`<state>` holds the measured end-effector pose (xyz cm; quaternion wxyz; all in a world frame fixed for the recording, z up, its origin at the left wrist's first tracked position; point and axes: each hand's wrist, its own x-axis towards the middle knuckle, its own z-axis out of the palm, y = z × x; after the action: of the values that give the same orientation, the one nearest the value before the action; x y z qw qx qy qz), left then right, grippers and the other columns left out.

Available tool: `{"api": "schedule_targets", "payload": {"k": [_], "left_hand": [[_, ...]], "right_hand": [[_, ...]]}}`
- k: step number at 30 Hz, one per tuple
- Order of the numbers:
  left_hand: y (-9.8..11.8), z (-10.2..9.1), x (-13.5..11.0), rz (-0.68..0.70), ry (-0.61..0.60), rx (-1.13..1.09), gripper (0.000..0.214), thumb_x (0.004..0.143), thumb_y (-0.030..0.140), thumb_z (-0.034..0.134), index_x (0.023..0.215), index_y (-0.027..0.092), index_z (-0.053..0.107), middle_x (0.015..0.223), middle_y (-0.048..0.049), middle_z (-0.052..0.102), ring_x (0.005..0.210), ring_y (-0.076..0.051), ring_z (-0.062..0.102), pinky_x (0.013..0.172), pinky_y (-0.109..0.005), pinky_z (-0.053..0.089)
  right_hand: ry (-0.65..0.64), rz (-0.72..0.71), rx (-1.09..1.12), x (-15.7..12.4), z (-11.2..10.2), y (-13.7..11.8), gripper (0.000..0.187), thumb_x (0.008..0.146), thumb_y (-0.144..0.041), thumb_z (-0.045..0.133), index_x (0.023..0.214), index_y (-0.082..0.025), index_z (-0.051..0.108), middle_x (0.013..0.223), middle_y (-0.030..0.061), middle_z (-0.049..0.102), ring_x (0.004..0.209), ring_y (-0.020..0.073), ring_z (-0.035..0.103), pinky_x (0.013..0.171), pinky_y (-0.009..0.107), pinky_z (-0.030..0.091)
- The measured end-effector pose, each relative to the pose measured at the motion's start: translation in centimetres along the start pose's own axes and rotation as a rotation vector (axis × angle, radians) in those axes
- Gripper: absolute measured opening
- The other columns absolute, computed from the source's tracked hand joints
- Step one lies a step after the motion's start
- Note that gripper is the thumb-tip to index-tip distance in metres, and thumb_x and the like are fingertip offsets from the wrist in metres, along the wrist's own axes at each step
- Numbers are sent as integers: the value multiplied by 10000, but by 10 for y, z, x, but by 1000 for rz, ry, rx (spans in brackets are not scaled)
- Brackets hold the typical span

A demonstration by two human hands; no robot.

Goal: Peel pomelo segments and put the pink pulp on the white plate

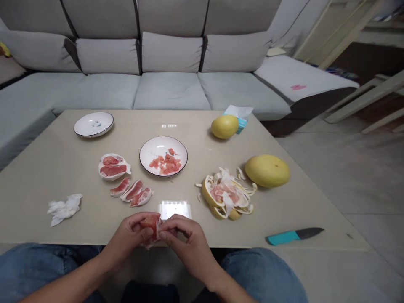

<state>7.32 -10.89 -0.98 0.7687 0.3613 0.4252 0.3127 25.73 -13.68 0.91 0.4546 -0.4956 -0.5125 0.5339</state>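
Over the near table edge, a red pomelo segment (150, 223) sits between the fingers of my left hand (132, 229), which is closed around it. My right hand (189, 240) pinches the pale membrane at the segment's right side. Just beyond my hands lie several unpeeled segments (135, 192) and a partly split pomelo piece (112, 166) with white pith. A white plate (148, 158) with a dark rim carries loose red pulp pieces (168, 164). Right of my hands, a heap of yellow peel and membrane scraps (225, 193) lies on the table.
Two whole yellow pomelos (267, 171) stand at the right, the farther one by a tissue pack (241, 118). A knife with a turquoise handle (284, 237) lies near the front right edge. A second plate (94, 124) is at the back left; a crumpled tissue (65, 208) lies front left.
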Motion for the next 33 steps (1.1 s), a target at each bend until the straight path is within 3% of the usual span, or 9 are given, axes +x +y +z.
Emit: {"api": "schedule_targets", "payload": {"k": [9,17,22,27,31,33], "left_hand": [[4,2,-5,-47,-21,-96,447,693,363,805,1080,161,703,744,-31,702,656,-134,604,652,-242,465],[8,2,-6,-62,-52,-130,450,699,372,799,1083,158,703,713,-15,666,673,-143,608,772,-331,515],[7,1,-5,-33,-32,-144,446,703,358,800,1084,148,703,702,-21,672,644,-135,597,717,-294,504],[7,1,-4,-39,41,-204,460,667,327,830,1081,163,711,873,-63,727,800,-192,665,777,-308,510],[9,2,-3,-24,36,-193,442,679,318,822,1082,171,714,898,-64,740,834,-195,675,791,-289,509],[8,2,-2,-21,28,-184,440,676,296,827,1085,179,715,889,-58,744,818,-180,675,771,-260,505]], "right_hand": [[11,34,-51,0,-8,-5,104,791,-280,689,742,-193,721,707,13,631,644,137,521,601,248,408],[1,82,9,2,-13,-2,142,782,-310,693,754,-171,702,700,11,614,642,133,507,597,245,399],[2,62,2,1,-13,-1,136,799,-297,679,770,-166,704,720,16,622,663,135,523,615,246,406],[40,-7,-39,1,-11,-4,100,797,-255,671,774,-167,712,724,17,626,668,135,531,631,246,417],[24,62,-10,3,-7,-4,98,756,-263,705,792,-173,695,720,0,607,661,128,516,623,237,417],[16,113,7,3,-5,-2,206,686,-268,767,851,-174,687,708,-13,593,655,128,510,617,234,420]]}}
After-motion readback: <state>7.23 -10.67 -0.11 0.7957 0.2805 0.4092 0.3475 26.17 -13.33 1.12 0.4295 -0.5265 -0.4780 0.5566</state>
